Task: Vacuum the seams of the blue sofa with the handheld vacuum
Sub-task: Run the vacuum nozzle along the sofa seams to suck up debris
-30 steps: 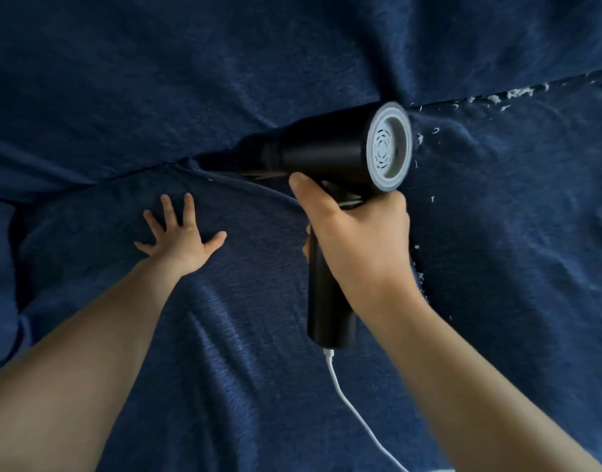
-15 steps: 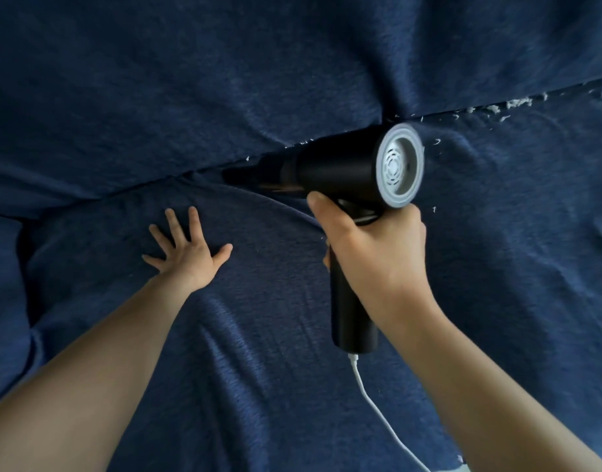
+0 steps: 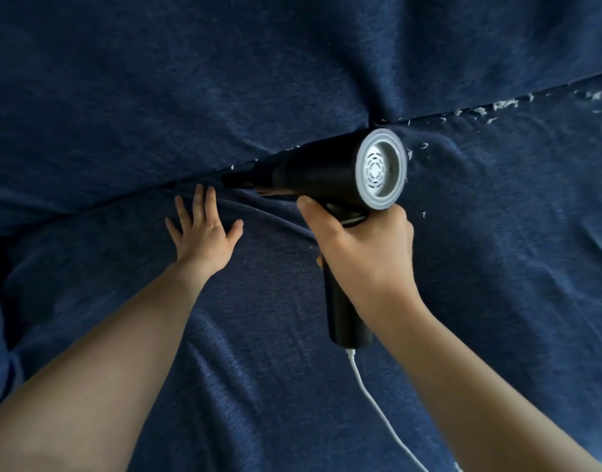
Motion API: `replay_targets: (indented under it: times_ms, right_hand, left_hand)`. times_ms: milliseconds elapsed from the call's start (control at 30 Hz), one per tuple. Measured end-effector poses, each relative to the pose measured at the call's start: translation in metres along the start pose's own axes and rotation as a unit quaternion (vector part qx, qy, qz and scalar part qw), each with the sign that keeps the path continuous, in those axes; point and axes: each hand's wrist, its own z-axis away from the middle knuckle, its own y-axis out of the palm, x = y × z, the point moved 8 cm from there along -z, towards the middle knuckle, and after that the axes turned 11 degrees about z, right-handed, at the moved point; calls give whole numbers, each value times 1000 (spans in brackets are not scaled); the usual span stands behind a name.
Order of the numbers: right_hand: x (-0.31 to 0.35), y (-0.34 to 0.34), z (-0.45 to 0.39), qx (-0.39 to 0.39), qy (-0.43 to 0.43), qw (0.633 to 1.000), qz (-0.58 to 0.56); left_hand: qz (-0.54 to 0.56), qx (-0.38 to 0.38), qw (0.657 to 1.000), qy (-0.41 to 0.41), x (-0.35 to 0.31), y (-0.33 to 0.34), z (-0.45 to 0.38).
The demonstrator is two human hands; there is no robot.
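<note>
At lower centre a white cord [image 3: 371, 393] trails from the grip of the black handheld vacuum [image 3: 327, 172], which the right hand [image 3: 367, 253] holds with its fingers clamped round the handle; the step will likely go best with the nozzle kept low in the seam [image 3: 197, 180] and drawn slowly along it. Mid-frame, the left hand [image 3: 204, 233] lies flat on the blue sofa [image 3: 497, 267] seat, fingers [image 3: 199, 202] spread, tips just beside the nozzle. White lint [image 3: 503, 104] dots the seam's upper-right stretch.
</note>
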Motion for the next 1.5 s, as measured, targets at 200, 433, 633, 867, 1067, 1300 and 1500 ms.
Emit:
replay_targets:
  times_ms: [200,433,633,867,1067,1300,1500]
  right_hand:
    - [-3,-2,-5,-21,30,999,-23]
    - [-2,1,-5,-4,7,1000,13]
    - [10,-15,-14,-32,-95,990,104]
    - [32,-19,-14,24,-393,865,312]
    - [23,-8,-29,107,-365,844,378]
    - [15,-18,-27,16,-451,813,368]
    - [12,-25,-33,5,-455,816,357]
  left_hand:
    - [-18,-3,1000,9,3,3,3]
    - [-29,1,1000,7,5,4,2]
    - [-28,-12,999,14,3,-1,2]
    - [-31,-16,999,20,-1,-6,2]
    - [-46,-5,999,17,-8,-7,3]
    - [-55,7,998,-20,-22,-8,-2]
    - [-47,6,998,-34,-22,-6,-1]
